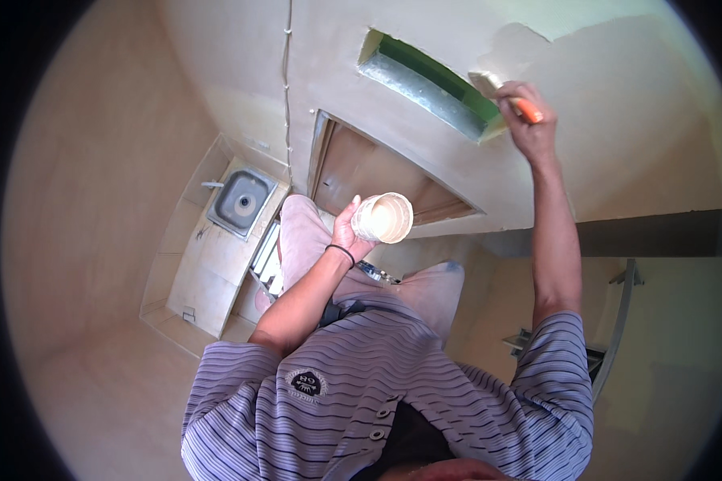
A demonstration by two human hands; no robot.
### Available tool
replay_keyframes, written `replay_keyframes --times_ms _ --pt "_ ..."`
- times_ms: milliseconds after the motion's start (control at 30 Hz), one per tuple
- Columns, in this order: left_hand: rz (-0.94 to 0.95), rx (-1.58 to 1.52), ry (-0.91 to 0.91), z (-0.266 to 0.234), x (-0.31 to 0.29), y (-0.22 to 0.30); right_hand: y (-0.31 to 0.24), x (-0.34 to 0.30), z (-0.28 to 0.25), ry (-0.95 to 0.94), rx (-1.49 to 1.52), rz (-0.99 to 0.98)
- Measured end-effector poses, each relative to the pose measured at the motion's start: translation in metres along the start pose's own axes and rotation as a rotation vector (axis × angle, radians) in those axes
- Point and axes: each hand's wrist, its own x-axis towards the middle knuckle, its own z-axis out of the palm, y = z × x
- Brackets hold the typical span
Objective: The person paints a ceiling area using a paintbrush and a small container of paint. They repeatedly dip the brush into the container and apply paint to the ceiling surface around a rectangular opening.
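My right hand (529,120) is closed around the orange handle of a paintbrush (483,80), reaching up to the wall. The pale bristles are at the right end of a recessed opening (425,92) with green inner faces; whether they touch the wall I cannot tell. Wet-looking darker paint (618,64) covers part of the wall to the right of the brush. In front of my body, my left hand (347,228) grips a white paint container (395,218) from its left side. The container is tilted, its mouth showing pale paint inside.
A door (377,170) in a frame stands below the opening. On the left is a counter (204,272) with a metal sink (243,202). A cable (286,96) runs down the wall. A shelf bracket and a rail (615,329) are at the lower right.
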Motion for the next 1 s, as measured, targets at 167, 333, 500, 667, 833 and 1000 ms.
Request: replay_keyframes --times_ms 167,333,500,667,833,1000 --pt "0.045 0.008 -0.015 0.002 -0.003 0.004 -0.018 0.013 -0.014 0.185 -0.029 -0.149" --pt "0.013 -0.007 0.000 0.000 0.001 0.004 -0.026 0.008 0.007 0.028 0.102 -0.124" --pt "0.016 0.007 0.003 0.000 0.001 0.002 0.000 0.008 0.028 0.063 0.082 -0.056" --pt "0.060 -0.012 0.001 -0.001 -0.004 0.005 -0.008 -0.002 0.008 0.243 -0.118 -0.178" --pt "0.031 -0.011 0.013 -0.002 0.000 0.005 -0.025 -0.018 0.006 0.379 -0.097 -0.190" --pt "0.013 0.012 0.034 0.002 0.002 0.001 -0.018 -0.019 0.030 0.154 0.034 -0.147"
